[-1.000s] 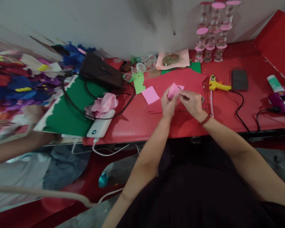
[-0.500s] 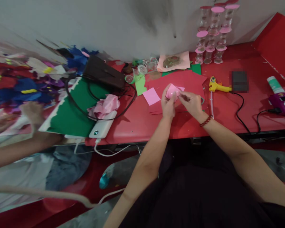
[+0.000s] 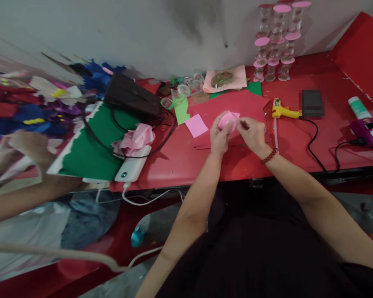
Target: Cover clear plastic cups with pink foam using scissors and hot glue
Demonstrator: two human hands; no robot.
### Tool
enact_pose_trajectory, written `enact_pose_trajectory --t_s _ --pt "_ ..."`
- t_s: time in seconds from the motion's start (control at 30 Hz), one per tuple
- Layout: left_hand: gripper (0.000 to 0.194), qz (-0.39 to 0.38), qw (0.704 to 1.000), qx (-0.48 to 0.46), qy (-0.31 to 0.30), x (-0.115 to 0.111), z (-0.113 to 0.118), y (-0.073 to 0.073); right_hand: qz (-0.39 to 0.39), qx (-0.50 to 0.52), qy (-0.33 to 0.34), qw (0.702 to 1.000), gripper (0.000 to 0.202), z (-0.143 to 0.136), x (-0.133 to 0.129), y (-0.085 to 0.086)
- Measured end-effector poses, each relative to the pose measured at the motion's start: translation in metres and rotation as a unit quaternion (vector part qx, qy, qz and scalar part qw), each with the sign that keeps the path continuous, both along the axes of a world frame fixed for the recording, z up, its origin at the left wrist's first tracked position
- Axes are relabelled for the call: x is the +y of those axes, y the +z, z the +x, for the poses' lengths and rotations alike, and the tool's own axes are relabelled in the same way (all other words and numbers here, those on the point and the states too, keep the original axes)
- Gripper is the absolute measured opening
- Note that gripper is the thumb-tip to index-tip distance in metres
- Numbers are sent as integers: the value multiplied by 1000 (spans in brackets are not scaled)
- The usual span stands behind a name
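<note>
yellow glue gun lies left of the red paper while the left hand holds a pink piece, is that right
The side is wrong: in the head view, the yellow glue gun lies right of the red paper. The left hand does hold a pink piece.

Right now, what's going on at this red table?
The person's left hand holds a pink piece above some red sheets; the right hand is at its edge, its grip unclear. A yellow glue gun lies on the table to the right. Another person's hands are at the far left.
</note>
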State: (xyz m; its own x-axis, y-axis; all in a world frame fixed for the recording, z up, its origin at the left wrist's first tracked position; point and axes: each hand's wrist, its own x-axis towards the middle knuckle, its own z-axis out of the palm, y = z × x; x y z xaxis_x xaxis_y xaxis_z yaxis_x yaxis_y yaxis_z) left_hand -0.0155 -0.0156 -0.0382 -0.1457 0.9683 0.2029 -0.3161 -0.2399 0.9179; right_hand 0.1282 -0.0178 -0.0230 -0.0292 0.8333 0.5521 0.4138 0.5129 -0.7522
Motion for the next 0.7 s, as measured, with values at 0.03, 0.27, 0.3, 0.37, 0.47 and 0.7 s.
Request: enact_pose_trajectory --t_s 0.03,0.27,0.3,0.37,0.47,0.7 --pt "60 -1 1000 -2 -4 0 -1 0 -10 14 1 1000 11 -1 0 1" --pt "58 -2 997 -4 -73 -6 3 1 -93 156 -19 983 14 6 20 1" --pt "58 1 998 -4 -68 -5 3 1 -103 163 -19 981 16 9 23 0" --pt "60 9 999 -7 -38 -1 -2 3 -107 154 -28 982 19 11 26 0" --pt "68 25 999 -4 22 13 -25 18 -83 119 -37 989 23 9 18 8" --pt "24 95 994 29 53 33 -94 116 -60 -84 216 971 21 -48 -87 26"
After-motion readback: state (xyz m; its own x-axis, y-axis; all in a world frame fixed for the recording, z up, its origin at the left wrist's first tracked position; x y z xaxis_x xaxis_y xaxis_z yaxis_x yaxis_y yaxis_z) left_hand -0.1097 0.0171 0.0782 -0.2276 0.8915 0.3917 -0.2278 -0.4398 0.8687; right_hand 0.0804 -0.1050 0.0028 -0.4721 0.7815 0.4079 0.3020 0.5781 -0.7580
